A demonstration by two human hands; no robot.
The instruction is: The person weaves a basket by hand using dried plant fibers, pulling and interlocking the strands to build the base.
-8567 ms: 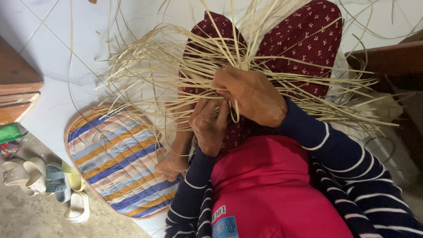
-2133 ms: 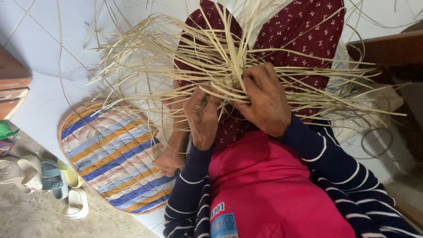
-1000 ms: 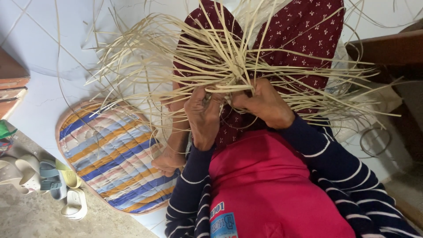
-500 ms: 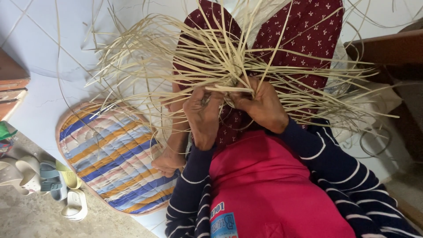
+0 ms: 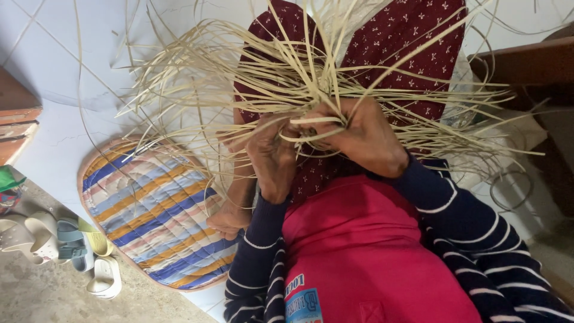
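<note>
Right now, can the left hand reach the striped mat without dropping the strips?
Probably not. The left hand is pinching the strips together with the right hand, and the mat lies lower, beside the foot.

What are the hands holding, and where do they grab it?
Both the left hand and right hand pinch the pale straw strips at the middle, where they cross.

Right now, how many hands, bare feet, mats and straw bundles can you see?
Hands: 2, left hand and right hand, both gripping the straw bundle
Straw bundle: 1
Bare foot: 1
Striped mat: 1
Total: 5
</note>
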